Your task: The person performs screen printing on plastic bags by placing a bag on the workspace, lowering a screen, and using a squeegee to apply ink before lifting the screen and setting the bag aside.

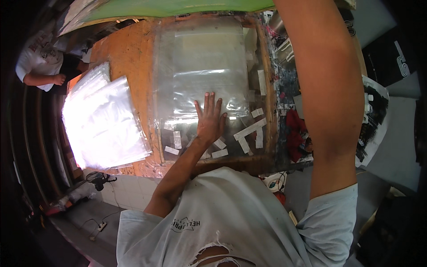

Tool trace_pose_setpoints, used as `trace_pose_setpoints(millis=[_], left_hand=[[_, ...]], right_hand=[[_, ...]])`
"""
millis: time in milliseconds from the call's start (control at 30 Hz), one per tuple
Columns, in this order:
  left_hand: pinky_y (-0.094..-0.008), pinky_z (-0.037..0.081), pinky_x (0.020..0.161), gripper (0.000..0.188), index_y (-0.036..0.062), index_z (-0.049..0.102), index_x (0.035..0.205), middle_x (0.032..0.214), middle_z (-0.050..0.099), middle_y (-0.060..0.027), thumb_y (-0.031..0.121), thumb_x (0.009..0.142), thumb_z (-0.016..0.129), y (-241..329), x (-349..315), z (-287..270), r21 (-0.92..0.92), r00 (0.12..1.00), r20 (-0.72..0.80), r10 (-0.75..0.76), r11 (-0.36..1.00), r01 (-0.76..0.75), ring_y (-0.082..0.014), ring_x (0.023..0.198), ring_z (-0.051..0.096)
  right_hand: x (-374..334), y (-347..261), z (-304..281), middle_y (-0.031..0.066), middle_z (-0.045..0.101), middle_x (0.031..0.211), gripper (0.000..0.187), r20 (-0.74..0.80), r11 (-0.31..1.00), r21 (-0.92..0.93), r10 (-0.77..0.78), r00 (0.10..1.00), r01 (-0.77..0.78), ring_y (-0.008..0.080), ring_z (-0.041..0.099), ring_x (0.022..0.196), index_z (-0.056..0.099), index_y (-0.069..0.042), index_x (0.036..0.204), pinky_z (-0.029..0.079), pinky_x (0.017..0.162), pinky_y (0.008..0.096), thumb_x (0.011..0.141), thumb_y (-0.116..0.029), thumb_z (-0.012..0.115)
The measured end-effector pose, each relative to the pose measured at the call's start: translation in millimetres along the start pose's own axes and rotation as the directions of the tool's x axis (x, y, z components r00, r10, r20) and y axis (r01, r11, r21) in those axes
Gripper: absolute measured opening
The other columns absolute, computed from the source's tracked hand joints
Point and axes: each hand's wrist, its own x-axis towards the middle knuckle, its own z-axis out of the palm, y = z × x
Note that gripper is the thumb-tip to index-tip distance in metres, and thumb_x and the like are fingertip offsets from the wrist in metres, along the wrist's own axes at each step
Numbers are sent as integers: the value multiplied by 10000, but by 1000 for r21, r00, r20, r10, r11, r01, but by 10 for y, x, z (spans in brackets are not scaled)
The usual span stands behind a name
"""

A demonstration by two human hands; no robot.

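Your left hand (210,119) presses flat, fingers spread, on the clear plastic sheet (202,71), which stretches away beyond your fingertips; your right arm (327,89) rises out of view, its grip unseen.

The middle of the frame is taken by a clear plastic sheet (202,71) lying flat on the orange tabletop (129,53), with the left hand (210,118) pressed on its lower edge, fingers (207,103) spread. Strips of white tape (249,130) litter the lower centre. A bare orange strip stays open above the stack of clear bags (104,122) at centre left (upper left of the board). The raised right arm (324,89) blocks the right side, and a green screen frame (178,6) overhangs the top edge. Another person (42,62) stands at the upper left.
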Motion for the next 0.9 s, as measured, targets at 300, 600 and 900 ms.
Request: trace_pose_setpoints(millis=[300, 600, 900], left_hand=[[-662, 114, 1224, 549, 4, 466, 1487, 1645, 295, -244, 234, 1011, 615, 101, -26, -993, -489, 964, -223, -142, 872, 15, -403, 1560, 218], [-554, 371, 1148, 498, 123, 520, 1352, 1289, 527, -84, 422, 986, 678, 292, -900, -1457, -811, 771, 451, -450, -567, 144, -259, 1303, 498], [-631, 202, 1199, 535, 88, 478, 1391, 1368, 498, -141, 420, 1001, 634, -70, -993, -596, -754, 547, 624, -558, -614, 233, -322, 1405, 439]], right_hand=[[-67, 69, 442, 165, 681, 813, 519, -80, 1000, -12, -22, 997, 21, 265, 661, 744, 704, 43, 1109, 565, 813, 483, 1066, -403, 442], [-2384, -402, 2408, 105, 566, 968, 472, -189, 998, 46, 53, 981, -45, 285, 549, 938, 611, -88, 1351, 411, 857, 471, 905, -208, 708], [-2581, -254, 3082, 125, 567, 972, 762, 110, 993, 20, 110, 988, -113, 302, 551, 956, 472, -155, 1520, 397, 884, 465, 813, -86, 746]])
